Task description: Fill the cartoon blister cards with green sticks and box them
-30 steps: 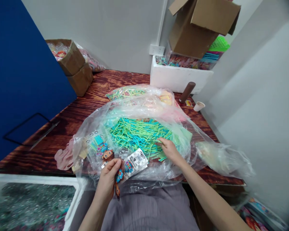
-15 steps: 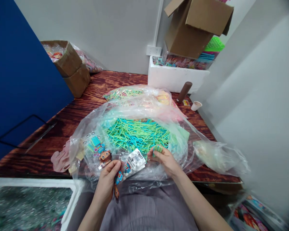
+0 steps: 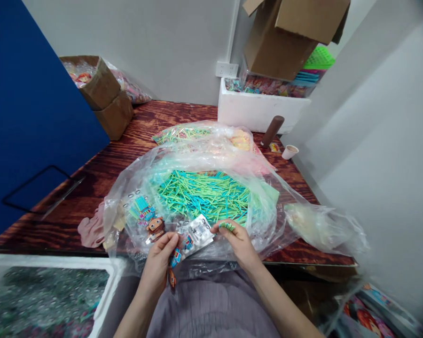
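Observation:
My left hand (image 3: 162,258) pinches a small stack of printed packets (image 3: 197,237), silver-backed with a cartoon figure at the lower end. Beside the packets' upper end is my right hand (image 3: 238,241), its fingers closed round a bundle of short green and blue sticks (image 3: 227,226). Thumb and forefinger come close to the packet edge; whether they touch it I cannot tell. Behind both hands, a clear plastic bag (image 3: 127,173) lies spread with a heap of green and blue sticks (image 3: 204,195) in it. To the left on the plastic lie filled packets (image 3: 155,227) with sticks and a brown cartoon face.
A second bag of sticks (image 3: 186,134) lies behind. Farther back stand a white foam box (image 3: 261,110), a cardboard box (image 3: 282,42), a brown cylinder (image 3: 272,131) and a paper cup (image 3: 289,151). A pink glove (image 3: 91,230) lies left; a foam bin (image 3: 107,300) stands below.
My right hand has moved slightly left, toward the packets' upper end, with the sticks still in it. My left hand stays nearly in place. The camera view has shifted a little.

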The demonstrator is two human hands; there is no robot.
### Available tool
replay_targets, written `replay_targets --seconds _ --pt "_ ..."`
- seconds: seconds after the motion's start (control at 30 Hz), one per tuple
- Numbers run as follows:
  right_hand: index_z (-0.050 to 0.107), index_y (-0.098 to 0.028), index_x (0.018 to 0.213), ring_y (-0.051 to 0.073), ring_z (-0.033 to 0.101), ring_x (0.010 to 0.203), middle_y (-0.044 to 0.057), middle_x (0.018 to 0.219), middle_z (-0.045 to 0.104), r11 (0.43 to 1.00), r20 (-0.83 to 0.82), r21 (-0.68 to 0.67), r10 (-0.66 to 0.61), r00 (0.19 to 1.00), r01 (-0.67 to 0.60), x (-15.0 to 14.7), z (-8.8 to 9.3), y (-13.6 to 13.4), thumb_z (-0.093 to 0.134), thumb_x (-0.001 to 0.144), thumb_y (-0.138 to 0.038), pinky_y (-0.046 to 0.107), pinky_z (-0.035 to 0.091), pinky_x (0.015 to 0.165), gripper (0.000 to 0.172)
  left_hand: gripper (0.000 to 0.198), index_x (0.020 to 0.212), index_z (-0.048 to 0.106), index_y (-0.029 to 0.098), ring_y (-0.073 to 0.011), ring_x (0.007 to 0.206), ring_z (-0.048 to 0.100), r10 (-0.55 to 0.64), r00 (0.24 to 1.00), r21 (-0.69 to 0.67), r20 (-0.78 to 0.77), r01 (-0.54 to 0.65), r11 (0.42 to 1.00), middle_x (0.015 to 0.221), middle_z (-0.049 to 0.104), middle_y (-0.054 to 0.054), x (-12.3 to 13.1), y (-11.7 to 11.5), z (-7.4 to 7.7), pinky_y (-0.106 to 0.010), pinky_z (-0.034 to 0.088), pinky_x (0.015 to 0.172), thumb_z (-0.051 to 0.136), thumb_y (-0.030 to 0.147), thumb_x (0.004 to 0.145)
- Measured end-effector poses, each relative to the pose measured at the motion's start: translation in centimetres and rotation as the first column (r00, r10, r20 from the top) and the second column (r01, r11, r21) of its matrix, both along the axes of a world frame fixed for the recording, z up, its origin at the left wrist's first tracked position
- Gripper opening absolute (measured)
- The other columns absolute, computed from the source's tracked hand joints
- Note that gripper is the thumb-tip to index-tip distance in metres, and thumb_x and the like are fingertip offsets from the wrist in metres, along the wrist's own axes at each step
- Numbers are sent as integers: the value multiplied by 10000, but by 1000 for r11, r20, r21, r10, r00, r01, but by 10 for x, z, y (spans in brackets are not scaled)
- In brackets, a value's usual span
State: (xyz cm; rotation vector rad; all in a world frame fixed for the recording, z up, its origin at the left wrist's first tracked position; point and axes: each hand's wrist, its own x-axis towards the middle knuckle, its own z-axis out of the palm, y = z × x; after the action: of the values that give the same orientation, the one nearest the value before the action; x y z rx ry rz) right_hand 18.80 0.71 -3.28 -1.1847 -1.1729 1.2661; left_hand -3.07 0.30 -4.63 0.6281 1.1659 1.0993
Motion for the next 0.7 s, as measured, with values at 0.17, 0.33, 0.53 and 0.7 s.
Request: replay_targets --seconds 0.17,0.33,0.53,0.7 --pt "713 -225 876 200 628 882 27 879 715 1000 21 2 15 1000 -15 -4 1 -7 590 894 -354 305 436 834 179 321 716 637 143 -63 519 454 -15 1000 25 -13 15 1000 610 558 34 -2 1 -1 -150 349 497 761 439 720" --pt "710 -225 887 202 635 888 29 876 716 1000 6 2 22 1000 -22 -6 -1 -10 591 897 -331 305 436 841 160 303 754 639 158 -63 475 458 0 1000 7 -26 0 1000 598 567 39 -5 6 8 -153 368 460 767 430 712" --pt "707 -232 886 208 642 892 30 885 717 1000 1 -1 23 1000 -23 -9 0 -13 587 895 -351 322 443 871 169 311 766 657 174 -65 434 450 34 999 11 -34 -34 999 572 569 49 -3 12 18 -164 369 430 788 438 665" --pt "710 -235 897 215 645 903 31 886 722 999 1 -13 29 1000 -29 -9 -1 -13 594 890 -360 331 450 880 170 306 759 696 164 -99 528 518 -34 990 95 -134 47 994 622 625 7 6 10 17 -183 401 507 744 464 717"
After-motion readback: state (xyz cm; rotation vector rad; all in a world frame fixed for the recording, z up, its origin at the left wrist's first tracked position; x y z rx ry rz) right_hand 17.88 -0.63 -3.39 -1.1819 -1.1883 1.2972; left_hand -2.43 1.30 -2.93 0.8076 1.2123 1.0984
